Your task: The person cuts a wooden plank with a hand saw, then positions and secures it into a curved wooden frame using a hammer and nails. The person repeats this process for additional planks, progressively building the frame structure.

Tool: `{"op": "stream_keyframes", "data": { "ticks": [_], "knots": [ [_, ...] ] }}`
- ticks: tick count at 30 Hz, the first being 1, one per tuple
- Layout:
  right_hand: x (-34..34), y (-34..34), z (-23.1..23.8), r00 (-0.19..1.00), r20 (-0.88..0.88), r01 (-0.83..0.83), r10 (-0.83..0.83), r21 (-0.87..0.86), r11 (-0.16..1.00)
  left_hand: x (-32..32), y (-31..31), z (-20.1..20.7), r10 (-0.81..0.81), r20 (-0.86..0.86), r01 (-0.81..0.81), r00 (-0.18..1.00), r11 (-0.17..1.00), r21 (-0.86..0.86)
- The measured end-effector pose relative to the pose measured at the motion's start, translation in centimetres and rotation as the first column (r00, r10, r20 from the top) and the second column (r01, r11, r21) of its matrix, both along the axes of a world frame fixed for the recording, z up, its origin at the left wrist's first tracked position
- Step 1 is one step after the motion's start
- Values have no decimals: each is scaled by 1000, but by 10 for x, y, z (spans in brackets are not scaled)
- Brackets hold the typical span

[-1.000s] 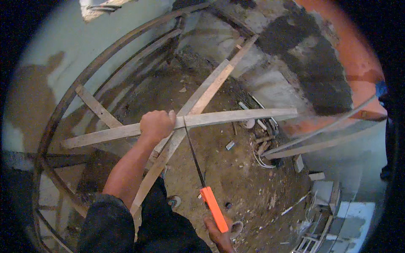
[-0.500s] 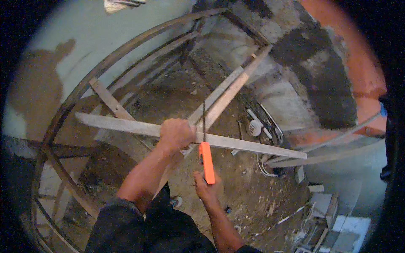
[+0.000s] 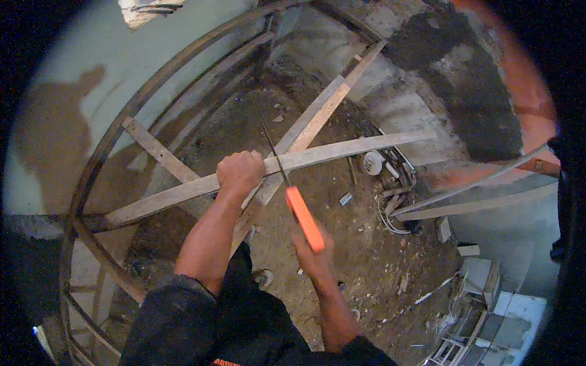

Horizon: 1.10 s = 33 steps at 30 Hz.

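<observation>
My left hand [image 3: 241, 172] is closed round a long pale wooden strip [image 3: 354, 146] that lies across other boards and reaches out to both sides. In my right hand [image 3: 313, 249] is a handsaw [image 3: 305, 218] with an orange handle; the fingers are partly blurred but wrapped round it. Its thin dark blade [image 3: 273, 146] crosses the strip just right of my left hand. Whether the teeth have cut into the wood cannot be made out. Beneath the strip, a doubled board [image 3: 320, 116] runs from near me toward the far right.
A wooden frame [image 3: 146, 91] curves along the left and far side, with a short brace [image 3: 162, 150] joined to it. Pipes and a white round piece [image 3: 372, 163] lie on the dirt floor [image 3: 366, 256] at right. Boards lean near the right wall, above scattered scraps [image 3: 470, 287].
The wooden strip has turned, its right end swinging farther away and its left end nearer to me. The saw has tilted, its blade tip leaning left. My view has shifted slightly.
</observation>
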State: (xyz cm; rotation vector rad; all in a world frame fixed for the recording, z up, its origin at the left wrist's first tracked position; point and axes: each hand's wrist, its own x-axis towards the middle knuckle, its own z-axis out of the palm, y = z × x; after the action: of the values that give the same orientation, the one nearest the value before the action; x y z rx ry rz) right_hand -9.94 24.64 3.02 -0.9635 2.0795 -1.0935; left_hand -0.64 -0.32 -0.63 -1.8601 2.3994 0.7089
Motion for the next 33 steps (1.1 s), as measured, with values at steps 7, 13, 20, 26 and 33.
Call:
{"op": "stream_keyframes", "data": {
  "ticks": [7,13,20,26,33],
  "knots": [
    [6,68,73,995,24,82,-98,377,923,2,1,-10,-84,-8,83,996,992,-92],
    [-31,-50,-89,990,131,-25,51,-192,981,5,7,-15,-182,47,188,982,960,-208],
    [-2,-33,-32,991,131,28,-23,-33,999,-3,-5,-8,-92,75,96,993,994,-56],
    [-5,54,78,990,127,16,-57,298,954,0,2,-6,-50,25,51,998,998,-45],
    [-29,-46,-107,1000,-11,-10,10,-67,998,1,2,-12,-86,-27,83,996,990,-113]
  ]
}}
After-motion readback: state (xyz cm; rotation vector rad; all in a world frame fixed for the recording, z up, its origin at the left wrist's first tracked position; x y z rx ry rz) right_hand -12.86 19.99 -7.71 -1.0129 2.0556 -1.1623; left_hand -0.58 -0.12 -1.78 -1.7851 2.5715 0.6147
